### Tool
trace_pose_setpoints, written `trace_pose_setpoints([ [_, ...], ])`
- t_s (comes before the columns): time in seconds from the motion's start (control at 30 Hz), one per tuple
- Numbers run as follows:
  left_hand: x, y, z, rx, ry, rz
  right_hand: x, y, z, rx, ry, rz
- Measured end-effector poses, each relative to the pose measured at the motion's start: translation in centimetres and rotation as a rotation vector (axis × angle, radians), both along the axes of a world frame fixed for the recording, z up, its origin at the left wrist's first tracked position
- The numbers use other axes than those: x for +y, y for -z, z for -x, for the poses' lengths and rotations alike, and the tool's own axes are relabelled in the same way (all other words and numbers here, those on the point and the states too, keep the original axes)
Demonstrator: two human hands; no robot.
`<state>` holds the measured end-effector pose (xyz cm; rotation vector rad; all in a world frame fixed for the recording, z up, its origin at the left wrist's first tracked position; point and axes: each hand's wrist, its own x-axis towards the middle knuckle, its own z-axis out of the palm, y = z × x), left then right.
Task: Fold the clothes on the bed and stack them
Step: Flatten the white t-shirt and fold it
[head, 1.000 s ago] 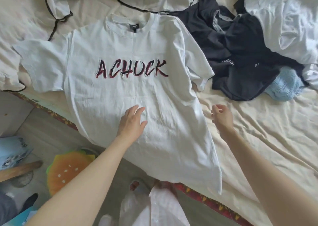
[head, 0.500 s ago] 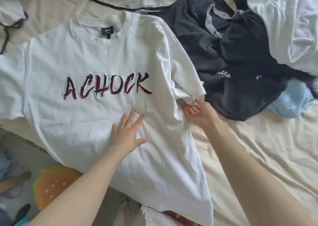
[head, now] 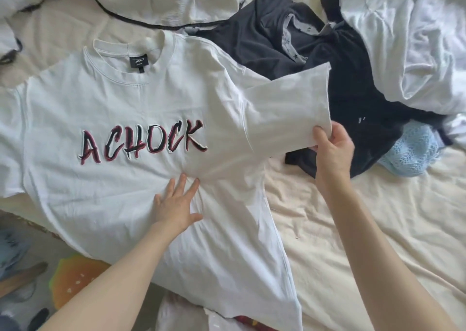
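On the cream-sheeted bed (head: 353, 230), white cotton T-shirt (head: 113, 184) face up, collar away, hem nearest; left hand (head: 176, 204) flat-fingered on its middle, right hand (head: 332, 149) pinching the lifted right sleeve (head: 287, 114), nearer for folding inward across the chest lettering.

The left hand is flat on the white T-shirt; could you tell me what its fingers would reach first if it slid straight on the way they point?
Probably the ACHOCK lettering: the left hand points up the white T-shirt, slightly rightward, toward the letters' right end.
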<state>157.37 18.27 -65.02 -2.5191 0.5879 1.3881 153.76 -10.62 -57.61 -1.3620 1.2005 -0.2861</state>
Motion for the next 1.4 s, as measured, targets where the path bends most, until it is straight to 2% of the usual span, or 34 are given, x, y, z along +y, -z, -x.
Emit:
trace_pose_setpoints([
  [0.1,0.1,0.0,-0.4,0.042,-0.01,-0.006,-0.6,1.1,0.2,0.06,0.316,-0.52],
  [0.13,0.1,0.0,-0.6,0.056,-0.016,0.0,-0.7,1.1,0.1,0.058,0.372,-0.587],
  [0.2,0.3,0.1,-0.9,0.08,-0.018,0.018,-0.5,0.6,-1.0,0.026,0.395,-0.524],
  [0.27,0.6,-0.1,-1.5,0.095,-0.012,0.054,0.9,-0.1,-3.0,-0.035,0.316,-0.292],
  [0.33,0.5,-0.4,-2.1,0.084,-0.139,0.169,3.1,-1.0,-4.9,-0.044,0.1,0.099],
  [0.4,0.5,-1.2,-2.9,0.048,-0.591,0.383,6.2,-1.7,-5.9,-0.087,-0.225,0.56],
  [0.47,0.5,-2.1,-3.8,0.047,-1.136,0.578,9.5,-1.2,-5.7,-0.159,-0.575,0.799],
  [0.5,0.8,-2.7,-4.3,0.039,-1.349,0.635,11.1,-0.6,-5.2,-0.139,-0.801,0.837],
  [0.57,1.8,-3.2,-5.4,-0.015,-1.647,0.705,13.8,1.3,-3.3,0.034,-1.289,0.81],
  [0.6,2.3,-3.3,-6.1,-0.053,-1.741,0.725,14.4,2.2,-2.1,0.104,-1.417,0.748],
  [0.63,2.7,-3.3,-6.9,-0.106,-1.768,0.73,14.8,3.0,-1.0,0.125,-1.439,0.677],
  [0.67,2.9,-3.3,-7.6,-0.167,-1.722,0.726,15.0,3.4,0.0,0.092,-1.347,0.592],
  [0.73,2.4,-3.2,-9.3,-0.278,-1.512,0.709,15.0,3.6,1.2,0.083,-0.926,0.365],
  [0.83,0.0,-3.1,-12.2,-0.395,-1.109,0.688,13.6,4.4,1.5,0.28,-0.345,0.0],
  [0.93,-4.7,-2.8,-15.4,-0.377,-0.744,0.743,11.6,5.2,0.7,0.298,-0.056,-0.258],
  [1.0,-8.4,-2.5,-17.3,-0.333,-0.623,0.754,10.3,5.4,-0.1,0.246,0.066,-0.461],
  [1.07,-11.8,-2.0,-18.6,-0.294,-0.58,0.743,9.4,5.5,-1.0,0.199,0.168,-0.691],
  [1.13,-14.3,-1.4,-19.2,-0.284,-0.579,0.717,8.8,5.8,-1.6,0.171,0.283,-0.833],
  [1.23,-16.2,-0.3,-19.8,-0.289,-0.593,0.703,8.3,6.0,-1.9,0.162,0.422,-0.899],
  [1.4,-18.4,-0.6,-21.4,-0.272,-0.752,0.943,7.1,5.9,-0.9,-0.028,0.61,-1.007],
])
